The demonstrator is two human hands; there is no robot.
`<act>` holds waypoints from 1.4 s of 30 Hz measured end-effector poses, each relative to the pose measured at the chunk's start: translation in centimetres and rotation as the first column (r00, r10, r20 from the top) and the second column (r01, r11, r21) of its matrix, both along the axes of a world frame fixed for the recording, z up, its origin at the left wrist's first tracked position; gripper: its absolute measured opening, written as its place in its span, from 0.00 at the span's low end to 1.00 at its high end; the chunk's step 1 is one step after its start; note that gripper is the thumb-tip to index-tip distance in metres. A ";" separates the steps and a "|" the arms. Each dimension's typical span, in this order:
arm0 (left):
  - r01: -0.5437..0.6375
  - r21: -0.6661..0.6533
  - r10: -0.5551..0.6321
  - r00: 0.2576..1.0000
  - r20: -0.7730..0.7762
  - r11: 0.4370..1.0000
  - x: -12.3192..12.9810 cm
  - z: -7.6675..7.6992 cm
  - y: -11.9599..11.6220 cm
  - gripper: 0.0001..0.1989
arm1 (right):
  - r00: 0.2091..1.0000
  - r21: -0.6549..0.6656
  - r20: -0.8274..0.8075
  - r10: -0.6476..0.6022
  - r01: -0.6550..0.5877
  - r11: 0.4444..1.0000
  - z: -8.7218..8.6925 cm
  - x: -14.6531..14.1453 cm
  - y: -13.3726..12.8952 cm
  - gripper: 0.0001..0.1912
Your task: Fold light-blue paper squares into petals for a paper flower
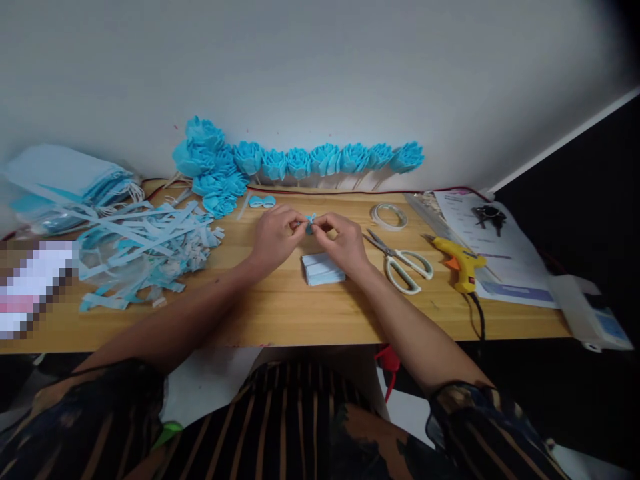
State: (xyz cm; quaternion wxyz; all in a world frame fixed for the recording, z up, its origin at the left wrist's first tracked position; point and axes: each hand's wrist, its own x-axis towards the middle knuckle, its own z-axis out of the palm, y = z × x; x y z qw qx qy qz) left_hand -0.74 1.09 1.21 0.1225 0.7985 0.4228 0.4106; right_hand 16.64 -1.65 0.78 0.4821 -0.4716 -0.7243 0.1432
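Close together over the middle of the table, my left hand [278,233] and my right hand [340,239] both pinch one small blue fabric piece [311,221]. Its exact shape is mostly covered by my fingertips. Beneath my right hand lies a stack of pale blue fabric pieces [320,270]. Two small blue petal-like pieces [263,201] rest just beyond my left hand, beside a thin clear strip [243,205]. Scissors [395,257] with white handles lie to the right of my right hand, blades pointing toward it.
Several blue fabric flowers on sticks [325,159] lean along the wall. Left are a heap of cut strips [150,247] and a stack of face masks [70,180]. Right are a tape roll [389,217], a yellow glue gun [463,263], printed paper [515,253] and keys [489,217].
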 end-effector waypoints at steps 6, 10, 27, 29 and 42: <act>-0.005 -0.150 0.025 0.991 0.131 0.989 -0.1 0.3 0.2 0.05 | 0.986 -0.146 -0.164 -0.003 -0.022 0.989 -0.1 0.2 0.5 0.07; 0.008 -0.291 0.068 0.965 0.252 0.957 -0.4 0.6 0.7 0.06 | 0.954 -0.233 -0.291 -0.074 0.005 0.972 -0.8 0.9 1.3 0.09; -0.518 -0.137 0.464 0.834 -0.298 0.844 -19.2 5.0 -0.1 0.09 | 0.867 -0.365 -0.495 -0.050 -0.156 0.918 -1.0 1.1 2.3 0.12; -0.494 -0.195 0.401 0.836 -0.373 0.847 -20.9 4.4 -0.1 0.10 | 0.864 -0.376 -0.500 -0.050 -0.165 0.912 -1.0 0.9 2.2 0.12; -0.415 -0.040 0.333 0.781 -0.529 0.909 -20.9 3.0 2.0 0.04 | 0.859 -0.360 -0.511 -0.036 -0.176 0.916 -1.3 0.9 2.2 0.11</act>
